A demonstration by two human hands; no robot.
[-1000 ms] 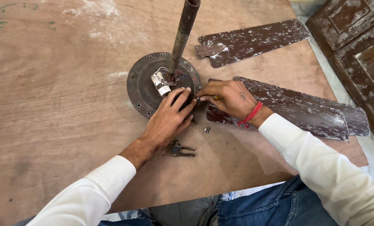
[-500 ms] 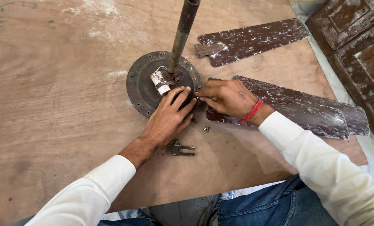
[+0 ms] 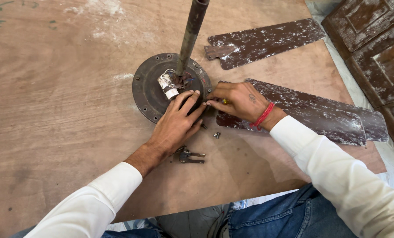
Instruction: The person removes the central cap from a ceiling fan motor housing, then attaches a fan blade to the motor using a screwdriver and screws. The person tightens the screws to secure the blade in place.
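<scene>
A round, dark metal fan motor housing [image 3: 146,86] lies on a brown wooden board, with a rusty rod [image 3: 190,33] rising from its middle and a small white capacitor [image 3: 167,84] with wires beside the rod. My left hand [image 3: 177,121] rests flat on the housing's near rim, fingers together. My right hand [image 3: 236,101], with a red thread at the wrist, pinches a small tool with a yellow handle at the rim's right edge, fingertips touching the left hand's. The tool's tip is hidden.
Two worn brown fan blades lie to the right: one [image 3: 267,42] farther off, one [image 3: 320,112] under my right wrist. Loose screws [image 3: 216,135] and a small bunch of keys [image 3: 189,155] lie near my left wrist. Dark wooden panels [image 3: 373,44] stand at the right.
</scene>
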